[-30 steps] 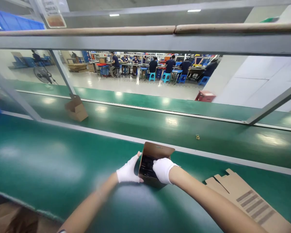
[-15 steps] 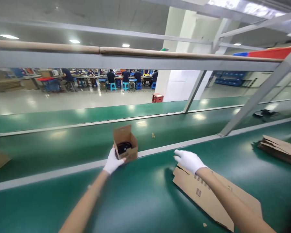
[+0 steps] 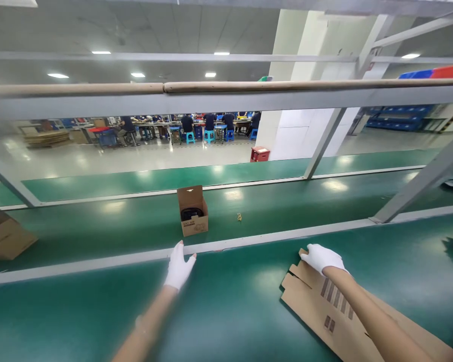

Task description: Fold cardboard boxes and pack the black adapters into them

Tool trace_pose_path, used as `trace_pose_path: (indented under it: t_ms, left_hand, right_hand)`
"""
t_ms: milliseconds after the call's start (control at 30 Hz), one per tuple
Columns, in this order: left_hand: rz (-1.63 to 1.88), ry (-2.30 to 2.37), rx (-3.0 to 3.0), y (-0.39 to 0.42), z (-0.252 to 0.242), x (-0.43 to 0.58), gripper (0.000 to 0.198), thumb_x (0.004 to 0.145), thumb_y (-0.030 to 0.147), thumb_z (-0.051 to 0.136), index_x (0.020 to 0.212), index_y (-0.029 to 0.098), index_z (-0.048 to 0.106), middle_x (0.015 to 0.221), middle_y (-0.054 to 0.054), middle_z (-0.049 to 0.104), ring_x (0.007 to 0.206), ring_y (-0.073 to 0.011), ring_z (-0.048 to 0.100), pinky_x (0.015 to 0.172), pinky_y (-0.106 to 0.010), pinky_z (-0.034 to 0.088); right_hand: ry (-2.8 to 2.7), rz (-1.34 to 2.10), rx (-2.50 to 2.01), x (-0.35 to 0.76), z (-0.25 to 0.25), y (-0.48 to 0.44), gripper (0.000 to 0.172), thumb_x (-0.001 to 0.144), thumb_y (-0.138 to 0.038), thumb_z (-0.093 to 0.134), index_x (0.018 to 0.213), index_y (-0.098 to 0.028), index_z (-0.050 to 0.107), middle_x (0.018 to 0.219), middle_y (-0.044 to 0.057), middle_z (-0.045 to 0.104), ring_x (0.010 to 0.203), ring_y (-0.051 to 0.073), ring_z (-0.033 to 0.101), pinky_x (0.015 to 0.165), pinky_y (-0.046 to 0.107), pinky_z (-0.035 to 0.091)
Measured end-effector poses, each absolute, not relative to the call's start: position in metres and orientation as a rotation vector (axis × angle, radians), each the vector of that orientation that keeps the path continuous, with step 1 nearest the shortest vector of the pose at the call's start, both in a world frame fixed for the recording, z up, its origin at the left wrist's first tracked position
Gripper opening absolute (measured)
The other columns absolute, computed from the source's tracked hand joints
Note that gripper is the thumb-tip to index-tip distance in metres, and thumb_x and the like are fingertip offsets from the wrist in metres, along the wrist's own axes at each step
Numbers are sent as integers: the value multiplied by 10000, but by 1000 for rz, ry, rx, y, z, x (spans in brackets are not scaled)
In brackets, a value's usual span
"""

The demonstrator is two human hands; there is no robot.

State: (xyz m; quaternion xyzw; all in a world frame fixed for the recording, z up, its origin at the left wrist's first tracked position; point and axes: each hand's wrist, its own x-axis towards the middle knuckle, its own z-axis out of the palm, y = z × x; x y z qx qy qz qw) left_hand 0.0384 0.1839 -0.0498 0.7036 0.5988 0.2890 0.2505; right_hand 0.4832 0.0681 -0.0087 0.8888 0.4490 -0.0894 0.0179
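Observation:
An upright small cardboard box point(image 3: 195, 224) with its lid flap raised stands on the far green belt, a coiled black item point(image 3: 192, 213) inside it. Just this side of the box is my left hand point(image 3: 179, 269) in a white glove with bare fingertips, thumb and fingers apart, holding nothing. At the right, my gloved right hand point(image 3: 323, 259) pinches the far corner of a flattened cardboard box point(image 3: 313, 311), which has printed dark blocks and lies slanted on the near green surface. My forearm covers part of this cardboard.
Another open cardboard box point(image 3: 11, 241) stands at the left edge. A small yellowish loop point(image 3: 239, 217) lies on the far belt point(image 3: 279, 211). A pale metal rail point(image 3: 272, 237) divides the two surfaces, and slanted frame posts point(image 3: 419, 176) rise at the right. People sit in the background.
My left hand has let go of the small box, now standing on the far belt, and drawn back. My right hand has come down onto the flattened cardboard's corner. The view has turned left.

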Motion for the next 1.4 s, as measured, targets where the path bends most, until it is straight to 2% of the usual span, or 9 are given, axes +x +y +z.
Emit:
trace_pose_path:
  t_ms: [233,467,667,800,867,1067,1200,1267,1400]
  left_hand:
    - [676,1415,1942,129,-25,43,655,850,486,422,1397,149,301,1486,-112,283,1398,-253,212,1170,-464,175]
    - [559,1044,1857,93,-27,68,636,841,562,448,1333,162,408,1420,-122,407,1311,-244,395,1121,-434,319]
    - [677,987,1714,70,15,99,757,826,586,419,1389,103,268,1355,-173,472,1229,-233,492,1045,-377,420]
    - [1037,1060,1680,68,54,83,658,775,650,470,1212,158,481,1223,-115,596,1152,-273,544,1020,-401,424]
    - [1107,1146,1673,71,65,66,629,729,677,522,1118,183,546,1152,-86,635,1092,-296,569,998,-436,428]
    - [826,1298,1721,81,65,11,667,717,657,584,1220,222,532,1235,-54,597,1176,-312,510,1070,-441,357]
    - [681,1146,1743,69,53,-6,627,757,619,552,1157,138,598,1220,-110,604,1186,-327,508,1021,-433,431]
    - [626,1074,1668,56,46,-7,597,770,609,535,1091,117,640,1167,-123,633,1139,-325,546,965,-437,482]
    - [586,1071,1574,37,36,0,575,768,610,531,1067,137,663,1145,-111,647,1126,-328,557,958,-443,492]
  right_hand:
    - [1380,-230,2877,471,7,65,280,821,-314,423,869,-138,636,973,172,650,889,308,625,664,351,417]
    - [1690,39,3095,417,95,15,367,774,-455,496,1053,-218,523,1002,83,643,916,282,594,741,340,411]
    - [2484,-160,3002,331,139,-44,229,817,-429,507,918,-223,518,803,-6,598,713,171,548,670,279,405]
    - [2804,-417,2831,280,134,-68,158,845,-370,517,830,-213,513,758,-24,563,678,136,525,628,243,402]
    - [2952,-329,2777,255,122,-73,127,844,-337,521,830,-211,524,741,-22,567,666,135,526,623,244,402]
    - [3557,451,2655,200,94,-71,150,799,-238,507,944,-203,497,831,12,590,742,145,557,679,277,431]
    - [3448,967,2565,199,86,-62,304,765,-112,552,1053,-195,505,1045,54,576,956,162,544,764,292,434]
    - [3331,1069,2408,207,80,-57,215,778,-104,542,970,-201,534,952,23,579,877,145,533,678,276,405]
    - [3089,749,2039,225,75,-59,77,854,-241,484,804,-190,512,760,-12,547,649,138,455,528,301,269]
